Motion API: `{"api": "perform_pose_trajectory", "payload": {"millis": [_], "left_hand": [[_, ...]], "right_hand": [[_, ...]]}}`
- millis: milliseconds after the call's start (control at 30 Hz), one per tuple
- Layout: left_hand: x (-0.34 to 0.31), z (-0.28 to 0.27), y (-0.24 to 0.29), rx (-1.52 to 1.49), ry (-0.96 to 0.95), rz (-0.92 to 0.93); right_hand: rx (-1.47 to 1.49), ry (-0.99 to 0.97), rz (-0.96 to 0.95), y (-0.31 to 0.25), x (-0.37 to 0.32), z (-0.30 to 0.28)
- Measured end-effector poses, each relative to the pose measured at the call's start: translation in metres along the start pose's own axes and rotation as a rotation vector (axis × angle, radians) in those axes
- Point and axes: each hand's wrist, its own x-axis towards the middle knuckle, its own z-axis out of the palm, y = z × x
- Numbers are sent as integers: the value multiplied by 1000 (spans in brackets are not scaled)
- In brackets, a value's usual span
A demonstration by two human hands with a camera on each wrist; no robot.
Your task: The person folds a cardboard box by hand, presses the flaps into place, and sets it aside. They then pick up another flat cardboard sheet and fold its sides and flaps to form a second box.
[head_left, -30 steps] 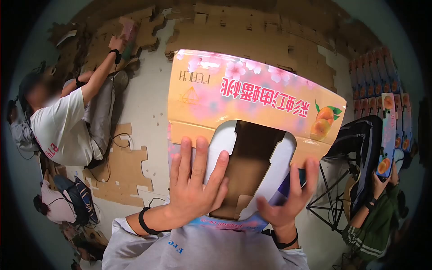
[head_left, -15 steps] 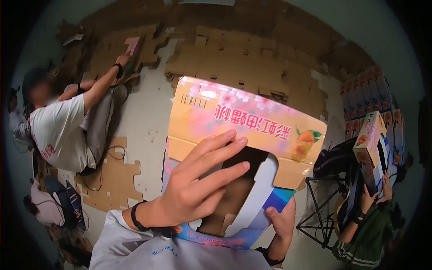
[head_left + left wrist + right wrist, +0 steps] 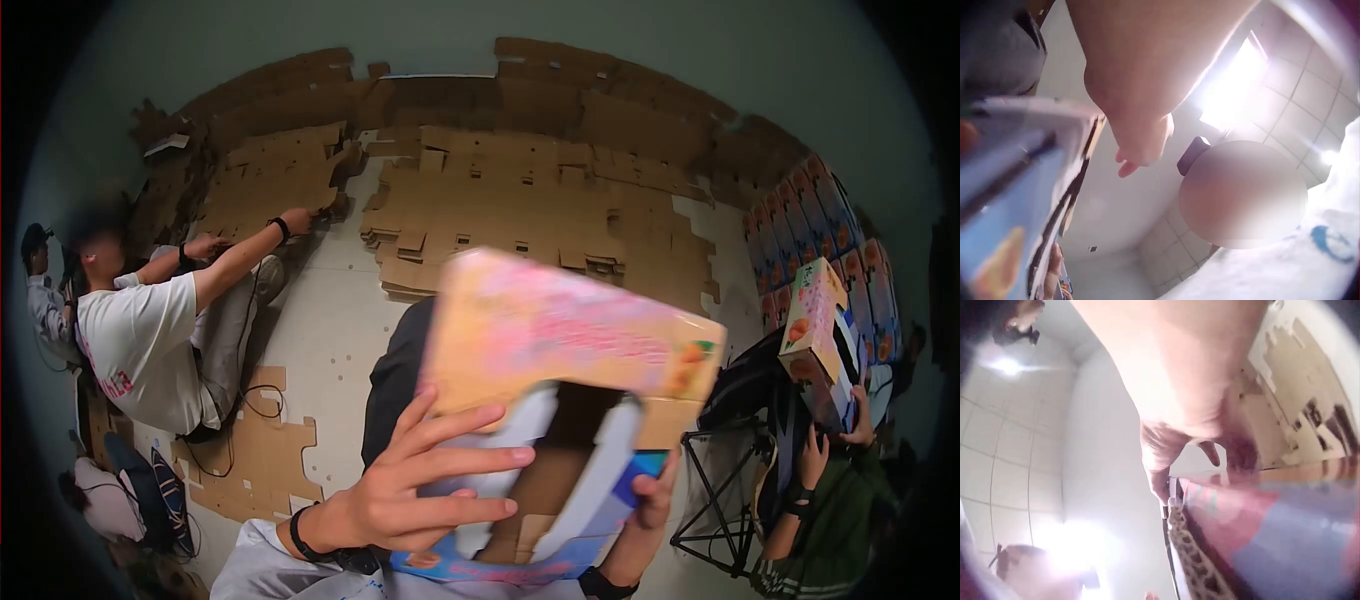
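Observation:
A printed peach carton [image 3: 575, 320], pink and orange on top with blue lower sides, is tilted in front of the body in the head view. Its top has a large cut-out showing white edges and a brown inside. My left hand [image 3: 405, 500] lies across the left part of this opening, fingers spread and fairly straight. My right hand [image 3: 648, 505] grips the carton's right side, thumb uppermost. In the right wrist view, the thumb and fingers of that hand [image 3: 1175, 440] straddle the carton's edge [image 3: 1204, 562]. The left wrist view shows the carton's blue side [image 3: 1004, 219] blurred.
Stacks of flat brown cardboard [image 3: 490, 210] cover the floor ahead. Cartons [image 3: 800, 215] are piled at the right, near a person in green holding another carton [image 3: 812, 330]. A black-legged stand [image 3: 715, 510] is close by. A person in white [image 3: 150, 340] sits at left.
My left hand has shifted from the left flap to over the opening. The right hand, earlier spread, now grips the side. The carton sits lower in the head view, which has tilted up.

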Motion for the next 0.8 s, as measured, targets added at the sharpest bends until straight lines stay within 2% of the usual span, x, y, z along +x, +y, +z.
{"api": "perform_pose_trajectory", "payload": {"millis": [33, 67, 133, 167, 233, 267, 333, 400, 433, 500, 600, 700, 800], "left_hand": [[-4, -1, -2, 49, 19, 39], [-5, -1, -9, 99, 58, 33], [2, 3, -29, 129, 141, -51], [2, 7, -42, 142, 158, -87], [-5, 12, -71, 288, 99, -150], [-10, 17, -86, 353, 66, -176], [-19, 28, -109, 521, 16, -173], [-22, 33, -112, 551, 43, -151], [-22, 37, -114, 559, 53, -139], [-19, 40, -117, 551, 67, -133], [-12, 40, -119, 563, 65, -112], [-10, 44, -119, 558, 63, -119], [-11, 50, -119, 544, 91, -138]], "right_hand": [[45, 102, -4, -2, -3, -14], [122, 137, 29, 6, -3, -58], [252, 277, 50, 9, 4, -86], [307, 383, 36, 1, 8, -80], [383, 397, -18, 21, 7, -100], [309, 436, -64, 33, 2, -102], [383, 437, -27, 53, 3, -101], [684, 371, 121, 70, 6, -101], [1191, 647, 391, 80, 21, -109], [1052, 418, 267, 106, 44, -100], [1183, 536, 297, 162, 94, -126], [1162, 678, 338, 196, 140, -146], [1160, 566, 268, 268, 181, -186]]}}
